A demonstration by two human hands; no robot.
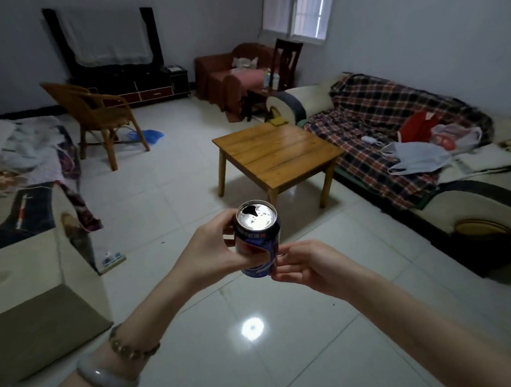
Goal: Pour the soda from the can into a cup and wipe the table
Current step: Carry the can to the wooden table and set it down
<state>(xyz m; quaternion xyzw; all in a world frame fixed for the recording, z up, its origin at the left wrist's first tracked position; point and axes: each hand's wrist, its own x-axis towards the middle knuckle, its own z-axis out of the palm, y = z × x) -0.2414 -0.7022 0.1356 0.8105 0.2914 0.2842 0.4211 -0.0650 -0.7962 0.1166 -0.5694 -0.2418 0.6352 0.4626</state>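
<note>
left hand [218,248] grip round opened blue can [258,243], right hand [305,264] curled at its base, grip unclear

Dim, cool grey daylight fills the room, coming from the window [298,10] far beyond the fingers [284,251] and up to their right. The glossy floor [301,362] mirrors a round white glare spot just below the fingers, toward the camera. The silver top of the can [257,218], just above the fingers, catches a bright sheen. Beyond them the desk [276,153] throws a soft shadow onto the tiles. Wide-angle distortion bows the walls and the sofa [377,113] off to the right. Far left of the fingers the picture edge smears and softens.
</note>
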